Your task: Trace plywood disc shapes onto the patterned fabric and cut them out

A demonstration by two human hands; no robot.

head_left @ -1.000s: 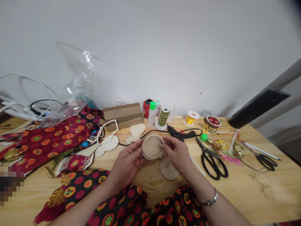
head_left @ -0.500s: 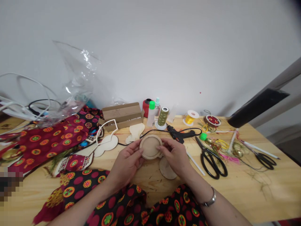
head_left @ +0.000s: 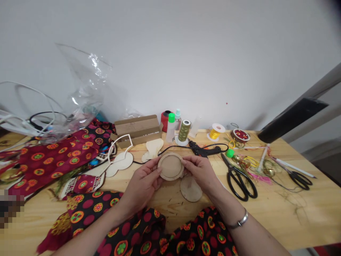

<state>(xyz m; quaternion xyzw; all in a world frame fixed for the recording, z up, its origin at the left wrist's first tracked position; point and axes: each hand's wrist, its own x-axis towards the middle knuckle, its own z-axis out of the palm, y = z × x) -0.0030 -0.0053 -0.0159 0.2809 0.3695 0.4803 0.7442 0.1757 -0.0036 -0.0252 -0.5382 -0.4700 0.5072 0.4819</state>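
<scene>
Holding the round wooden piece (head_left: 171, 166) between both hands, you had your left hand (head_left: 145, 181) pinching its left edge and your right hand (head_left: 201, 174) pinching its right. A second earlier your right thumb had reached over the inner face; by this moment it had drawn back to the rim. The piece was pale tan, a broad ring around a flat, plain centre, its face turned up towards you. Just beside your right palm, a thin wooden disc (head_left: 191, 190) lay on the table (head_left: 279, 217). Beyond your hands sat a black glue gun (head_left: 204, 150); right of them, black-handled scissors (head_left: 230, 172).
</scene>
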